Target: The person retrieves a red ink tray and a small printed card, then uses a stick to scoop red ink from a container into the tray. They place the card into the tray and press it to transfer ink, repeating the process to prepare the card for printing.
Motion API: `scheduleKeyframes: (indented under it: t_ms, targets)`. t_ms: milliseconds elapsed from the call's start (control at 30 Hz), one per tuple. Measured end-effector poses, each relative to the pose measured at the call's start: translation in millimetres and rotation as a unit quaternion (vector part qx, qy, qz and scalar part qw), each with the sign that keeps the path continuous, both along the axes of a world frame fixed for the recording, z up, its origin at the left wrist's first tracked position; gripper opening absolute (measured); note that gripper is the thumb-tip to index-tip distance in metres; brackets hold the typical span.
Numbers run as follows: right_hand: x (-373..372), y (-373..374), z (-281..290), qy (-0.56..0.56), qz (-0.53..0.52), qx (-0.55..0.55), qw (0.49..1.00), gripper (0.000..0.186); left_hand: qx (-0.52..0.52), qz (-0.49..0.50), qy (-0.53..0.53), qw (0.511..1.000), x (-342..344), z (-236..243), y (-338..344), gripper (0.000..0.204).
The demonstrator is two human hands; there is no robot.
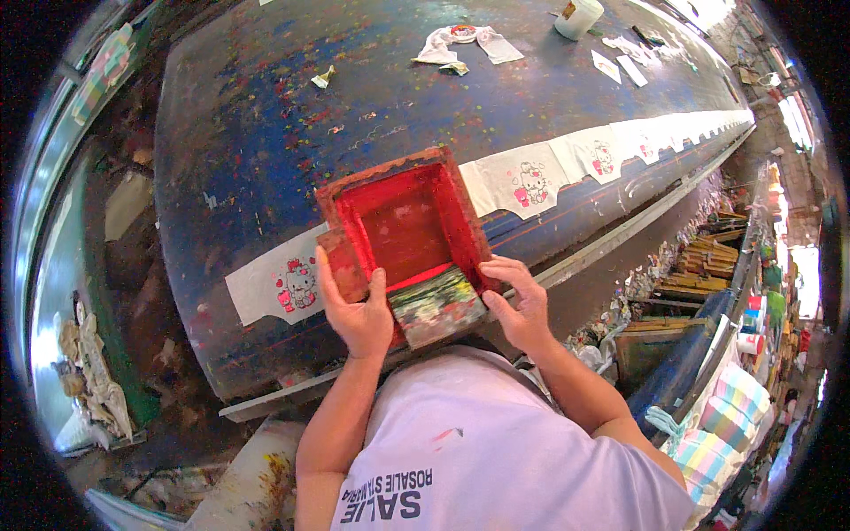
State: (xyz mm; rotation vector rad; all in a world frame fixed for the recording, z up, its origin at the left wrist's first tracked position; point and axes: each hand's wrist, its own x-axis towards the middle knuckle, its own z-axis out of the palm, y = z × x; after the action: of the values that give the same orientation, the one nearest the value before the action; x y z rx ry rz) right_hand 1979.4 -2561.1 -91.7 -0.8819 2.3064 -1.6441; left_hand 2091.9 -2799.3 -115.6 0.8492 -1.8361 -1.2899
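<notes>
Both my hands hold a screen-printing frame [460,199] with thick, red-stained wooden sides. Bright red ink coats its inner walls and the mesh [407,226]. My left hand [359,323] grips a reddish-brown block on the near left side, with the thumb up along the inner side. My right hand [521,305] is closed on the near right corner. Across the near end lies a flat piece smeared with many colours [438,310]; I cannot tell whether it is part of the frame. Below the frame, a white cloth piece [252,296] printed with a cartoon cat lies on the table.
The long dark table [266,115] is spattered with paint. Printed cloth pieces [522,177] run along its near side towards the far right. A white bucket [578,18] and crumpled cloth [469,44] sit farther back. Wooden frames [704,265] and pastel cloth stacks [735,398] are at right.
</notes>
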Motion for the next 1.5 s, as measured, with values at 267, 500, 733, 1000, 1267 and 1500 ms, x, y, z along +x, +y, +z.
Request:
scheduleKeyframes:
  t_ms: [267, 500, 733, 1000, 1267, 1500]
  targets:
    - [-28, 25, -4, -0.013, 0.031, -0.013, 0.999, 0.04, 0.087, -0.004, -0.01, 0.996, -25, -2, 17, 0.098]
    - [-35, 29, -6, -0.034, 0.033, -0.034, 0.998, 0.04, -0.012, 0.021, -0.061, 0.998, -25, -1, 20, 0.098]
    - [-40, 29, -3, -0.017, 0.039, -0.016, 0.999, 0.038, 0.023, 0.015, -0.057, 0.998, -25, -6, 17, 0.098]
    - [-41, 22, 17, 0.097, 0.048, 0.043, 0.993, 0.038, 0.085, 0.008, -0.012, 0.996, -24, -9, 16, 0.099]
    - [-33, 4, 33, 0.25, 0.243, 0.111, 0.931, 0.053, 0.048, 0.006, -0.034, 0.998, -23, -7, 16, 0.1]
    - [-35, -20, 44, 0.315, 0.275, 0.124, 0.9, 0.036, 0.045, 0.007, -0.025, 0.999, -23, -8, 16, 0.097]
